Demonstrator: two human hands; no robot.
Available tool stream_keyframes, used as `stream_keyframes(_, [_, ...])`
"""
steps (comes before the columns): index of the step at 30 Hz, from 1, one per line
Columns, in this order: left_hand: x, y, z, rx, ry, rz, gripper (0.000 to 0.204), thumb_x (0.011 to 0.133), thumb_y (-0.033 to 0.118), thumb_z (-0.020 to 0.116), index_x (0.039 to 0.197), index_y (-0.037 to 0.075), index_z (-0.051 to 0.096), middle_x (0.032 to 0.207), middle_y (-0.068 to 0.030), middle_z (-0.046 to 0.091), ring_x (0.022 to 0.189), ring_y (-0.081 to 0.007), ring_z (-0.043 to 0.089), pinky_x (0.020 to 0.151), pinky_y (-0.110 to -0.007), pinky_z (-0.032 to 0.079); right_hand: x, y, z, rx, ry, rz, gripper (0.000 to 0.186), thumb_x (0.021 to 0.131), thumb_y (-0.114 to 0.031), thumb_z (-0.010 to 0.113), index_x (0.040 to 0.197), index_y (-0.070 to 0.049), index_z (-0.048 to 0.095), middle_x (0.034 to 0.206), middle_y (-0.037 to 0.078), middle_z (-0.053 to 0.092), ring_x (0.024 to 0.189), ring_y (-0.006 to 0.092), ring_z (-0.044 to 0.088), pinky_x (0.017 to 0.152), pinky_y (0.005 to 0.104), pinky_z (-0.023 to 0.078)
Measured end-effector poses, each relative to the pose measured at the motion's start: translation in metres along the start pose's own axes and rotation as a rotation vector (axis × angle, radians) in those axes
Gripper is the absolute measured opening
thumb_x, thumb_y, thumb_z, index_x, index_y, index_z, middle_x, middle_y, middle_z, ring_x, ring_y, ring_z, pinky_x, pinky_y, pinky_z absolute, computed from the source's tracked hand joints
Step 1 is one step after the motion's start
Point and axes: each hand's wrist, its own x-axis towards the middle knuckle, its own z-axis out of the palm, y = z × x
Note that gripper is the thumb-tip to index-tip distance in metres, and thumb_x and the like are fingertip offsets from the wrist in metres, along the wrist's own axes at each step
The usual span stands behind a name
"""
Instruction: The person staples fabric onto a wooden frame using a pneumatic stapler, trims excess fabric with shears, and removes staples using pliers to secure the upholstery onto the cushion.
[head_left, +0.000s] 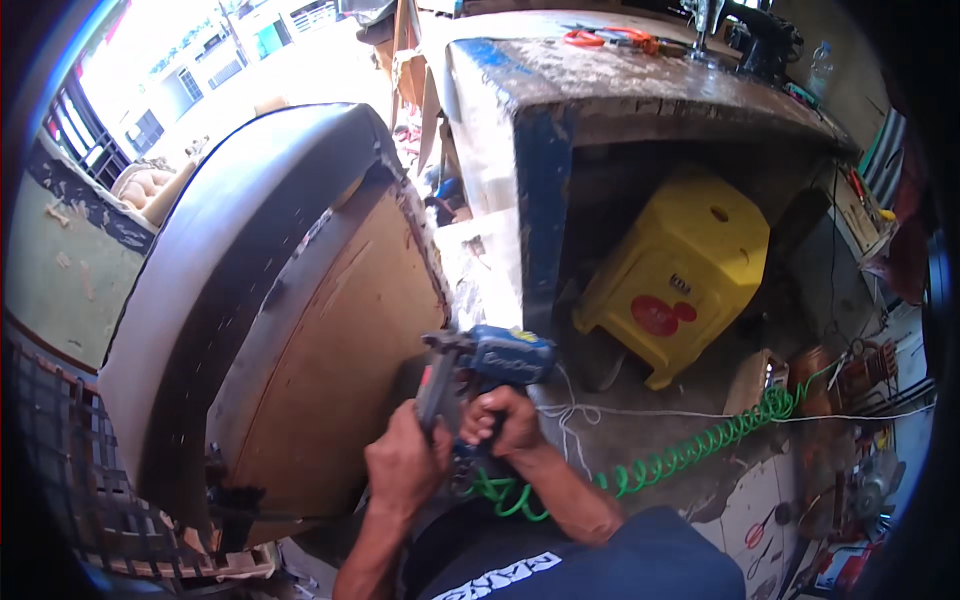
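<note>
Right hand [508, 422] is closed around the handle of a blue pneumatic stapler [512, 352], with the fingers wrapped on it. Left hand [408, 462] is also closed, gripping the dark magazine at the front of the same tool. The stapler is held just beside a large curved upholstered piece [185, 310], which stands at the left side, its plywood panel [345, 330] facing the person. I cannot tell whether the nose of the tool touches this panel. From below the stapler, a green coiled hose [690, 460] runs toward the right, near a thin white cord [660, 412]. Beyond the hands there is a worn table [600, 85], and a yellow plastic stool [690, 270] lies tilted under it. On the table top are a sewing machine [765, 45] and an orange-handled tool [615, 40].
</note>
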Motion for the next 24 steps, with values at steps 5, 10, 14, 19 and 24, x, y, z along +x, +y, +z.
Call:
stream_keyframes(5, [-0.037, 0.033, -0.021, 0.073, -0.379, 0.124, 0.044, 0.097, 0.043, 0.070, 0.088, 0.004, 0.054, 0.064, -0.0170, 0.067, 0.054, -0.0391, 0.067, 0.049, -0.049, 0.051, -0.048, -0.027, -0.057, 0.251, -0.211, -0.240, 0.049, 0.088, -0.032, 0.055, 0.126, -0.001, 0.064, 0.051, -0.002, 0.045, 0.043, 0.0137, 0.049, 0.049, 0.0308, 0.047])
stream_keyframes(10, [-0.081, 0.063, -0.018, -0.244, -0.427, 0.096, 0.039, 0.096, 0.039, 0.074, 0.085, 0.005, 0.060, 0.054, -0.0154, 0.059, 0.049, -0.0370, 0.065, 0.049, -0.047, 0.049, -0.056, -0.035, -0.082, 0.387, -0.412, -0.454, 0.062, 0.099, -0.036, 0.058, 0.149, -0.002, 0.045, 0.065, 0.000, 0.056, 0.047, 0.0089, 0.054, 0.050, 0.0277, 0.047])
stream_keyframes(14, [-0.078, 0.068, -0.008, -0.227, -0.507, 0.098, 0.036, 0.095, 0.037, 0.074, 0.088, 0.005, 0.062, 0.054, -0.0158, 0.059, 0.049, -0.0373, 0.063, 0.049, -0.046, 0.049, -0.072, -0.042, -0.100, 0.348, -0.378, -0.487, 0.064, 0.099, -0.037, 0.058, 0.151, -0.004, 0.042, 0.067, 0.000, 0.056, 0.049, 0.0085, 0.054, 0.051, 0.0280, 0.043])
stream_keyframes(19, [-0.057, 0.065, 0.022, -0.944, -1.074, -0.420, 0.032, 0.107, 0.033, 0.060, 0.119, 0.004, 0.055, 0.067, -0.0027, 0.059, 0.047, -0.0121, 0.058, 0.043, -0.029, 0.047, -0.092, -0.048, -0.130, 0.295, -0.186, -0.429, 0.062, 0.093, -0.035, 0.059, 0.146, -0.004, 0.050, 0.079, 0.002, 0.061, 0.061, 0.0091, 0.059, 0.062, 0.0313, 0.050])
stream_keyframes(24, [-0.052, 0.051, 0.094, -0.875, -1.050, -0.455, 0.028, 0.109, 0.031, 0.056, 0.116, 0.004, 0.051, 0.065, -0.0028, 0.053, 0.042, -0.0119, 0.051, 0.039, -0.027, 0.044, -0.126, -0.107, -0.176, -1.432, 0.693, 0.510, 0.044, 0.095, -0.047, 0.068, 0.103, -0.005, 0.077, 0.087, 0.006, 0.075, 0.081, 0.0176, 0.071, 0.078, 0.0414, 0.059])
